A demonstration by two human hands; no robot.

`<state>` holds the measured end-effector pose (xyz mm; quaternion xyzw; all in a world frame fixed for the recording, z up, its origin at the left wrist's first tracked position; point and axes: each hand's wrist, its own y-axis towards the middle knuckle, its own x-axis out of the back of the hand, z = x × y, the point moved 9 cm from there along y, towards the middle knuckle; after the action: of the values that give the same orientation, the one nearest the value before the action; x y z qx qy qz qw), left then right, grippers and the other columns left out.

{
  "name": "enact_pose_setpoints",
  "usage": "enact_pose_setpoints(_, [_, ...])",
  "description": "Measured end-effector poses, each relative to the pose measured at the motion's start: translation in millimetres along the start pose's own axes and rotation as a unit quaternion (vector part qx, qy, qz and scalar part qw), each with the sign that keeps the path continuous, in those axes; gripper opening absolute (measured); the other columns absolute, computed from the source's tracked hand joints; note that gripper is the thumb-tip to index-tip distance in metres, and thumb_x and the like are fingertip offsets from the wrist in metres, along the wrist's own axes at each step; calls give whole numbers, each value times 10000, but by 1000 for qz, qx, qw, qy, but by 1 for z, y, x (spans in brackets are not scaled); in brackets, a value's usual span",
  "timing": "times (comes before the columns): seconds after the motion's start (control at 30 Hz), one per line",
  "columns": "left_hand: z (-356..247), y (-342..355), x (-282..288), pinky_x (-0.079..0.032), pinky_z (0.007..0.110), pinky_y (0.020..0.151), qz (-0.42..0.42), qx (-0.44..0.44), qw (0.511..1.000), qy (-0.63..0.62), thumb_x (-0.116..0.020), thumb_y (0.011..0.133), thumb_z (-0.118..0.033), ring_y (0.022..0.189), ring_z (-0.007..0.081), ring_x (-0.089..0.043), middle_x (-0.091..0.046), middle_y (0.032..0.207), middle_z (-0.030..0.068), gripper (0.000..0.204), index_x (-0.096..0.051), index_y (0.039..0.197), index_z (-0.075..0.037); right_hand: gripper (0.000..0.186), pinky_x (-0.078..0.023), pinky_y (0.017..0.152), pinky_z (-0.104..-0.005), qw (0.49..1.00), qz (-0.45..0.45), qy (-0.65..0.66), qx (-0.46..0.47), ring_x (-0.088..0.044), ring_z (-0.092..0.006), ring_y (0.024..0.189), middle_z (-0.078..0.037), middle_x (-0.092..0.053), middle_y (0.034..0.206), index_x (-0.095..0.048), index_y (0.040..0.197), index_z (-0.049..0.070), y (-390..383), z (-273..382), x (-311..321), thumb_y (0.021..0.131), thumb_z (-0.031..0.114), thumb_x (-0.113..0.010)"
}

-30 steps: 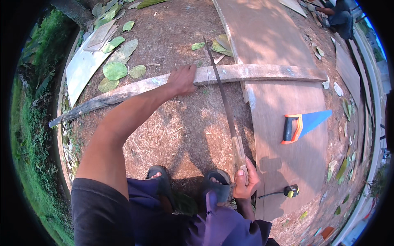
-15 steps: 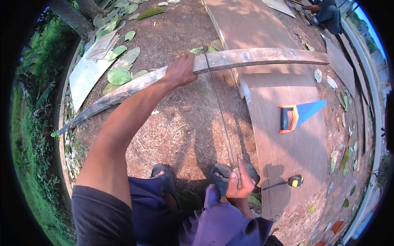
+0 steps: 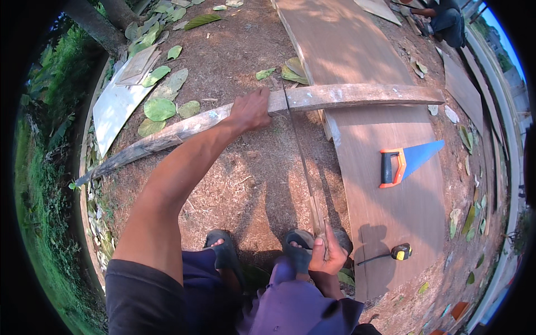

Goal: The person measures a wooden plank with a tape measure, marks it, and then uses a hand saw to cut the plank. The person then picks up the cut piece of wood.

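A long wooden beam [image 3: 346, 95] lies crosswise in front of me, its right part over the plywood. My left hand [image 3: 252, 110] is closed over the beam, just left of the saw blade. My right hand [image 3: 328, 254], low near my right foot, is wrapped round the wooden handle of a handsaw [image 3: 303, 162]. The saw's thin dark blade runs away from me, seen nearly edge-on, and crosses the beam beside my left hand. Whether its teeth are in a cut I cannot tell.
Plywood sheets [image 3: 385, 206] lie at the right, bearing a blue-bladed saw [image 3: 410, 162] with an orange and black handle and a tape measure [image 3: 401, 252]. A pale board [image 3: 120, 106] and leaves [image 3: 159, 109] lie at the left. Another person [image 3: 446, 25] crouches far right.
The beam and my left hand appear slightly nearer to me, showing more leaves beyond the beam. My right hand still grips the saw and has hardly moved.
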<state>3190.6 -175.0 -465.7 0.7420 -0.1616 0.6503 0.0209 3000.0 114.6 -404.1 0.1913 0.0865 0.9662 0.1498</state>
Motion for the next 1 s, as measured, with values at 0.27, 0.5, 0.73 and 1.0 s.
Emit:
enact_pose_setpoints(0.27, [-2, 13, -11, -512, 509, 911, 49, 10, 999, -15, -722, 801, -188, 1145, 350, -632, -628, 1221, 225, 508, -495, 1209, 12, 414, -573, 675, -337, 999, 31, -28, -15, -745, -259, 754, -243, -742, 961, -587, 1339, -105, 70, -17, -43, 973, 89, -585])
enact_pose_setpoints(0.5, [11, 15, -26, -515, 532, 946, 49, 9, 998, -23, -744, 787, -209, 1166, 369, -631, -642, 1202, 229, 535, -489, 1198, 19, 415, -578, 681, -342, 996, 61, -36, -49, -755, -255, 768, -238, -747, 951, -603, 1329, -96, 73, -23, -58, 975, 122, -599])
enact_pose_setpoints(0.73, [46, 21, 7, -480, 532, 975, -18, 43, 999, -13, -805, 760, -282, 1169, 401, -613, -613, 1202, 233, 608, -487, 1210, -26, 397, -570, 700, -354, 997, 41, 10, 59, -763, -257, 859, -229, -746, 927, -617, 1305, -100, 46, 17, -33, 958, 91, -613])
enact_pose_setpoints(1.0, [53, 27, 5, -518, 537, 925, 2, 34, 999, -5, -779, 773, -301, 1083, 394, -664, -645, 1167, 233, 626, -463, 1223, -2, 432, -572, 712, -319, 997, 61, -25, -46, -740, -227, 783, -212, -752, 951, -604, 1333, -91, 68, -20, -67, 950, 106, -627])
